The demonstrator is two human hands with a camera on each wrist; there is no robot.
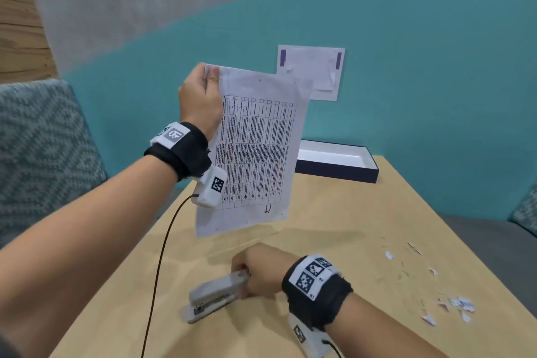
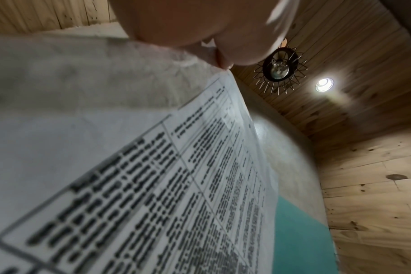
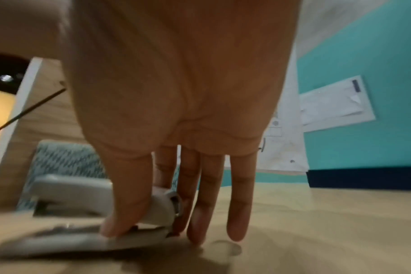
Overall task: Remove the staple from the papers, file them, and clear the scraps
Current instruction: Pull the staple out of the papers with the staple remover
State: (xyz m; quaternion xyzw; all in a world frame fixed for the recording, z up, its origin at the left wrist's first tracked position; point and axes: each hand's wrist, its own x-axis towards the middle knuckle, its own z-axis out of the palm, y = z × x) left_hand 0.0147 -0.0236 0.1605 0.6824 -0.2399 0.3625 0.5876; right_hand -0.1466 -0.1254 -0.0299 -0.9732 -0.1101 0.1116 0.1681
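Observation:
My left hand (image 1: 209,76) pinches the top left corner of the printed papers (image 1: 255,148) and holds them upright in the air above the table. In the left wrist view the thumb (image 2: 223,59) presses on that corner of the papers (image 2: 153,185); no staple shows there. A grey stapler (image 1: 212,295) lies on the table near the front edge. My right hand (image 1: 245,277) grips its rear end. In the right wrist view the thumb (image 3: 124,204) lies on the near side of the stapler (image 3: 78,191), and the other fingertips touch the table.
Several torn paper scraps (image 1: 453,305) lie scattered on the right part of the wooden table (image 1: 334,227). A dark blue open box (image 1: 334,173) sits at the table's back edge, its lid (image 1: 311,73) leaning on the teal wall. A patterned cushion (image 1: 43,154) stands at the left.

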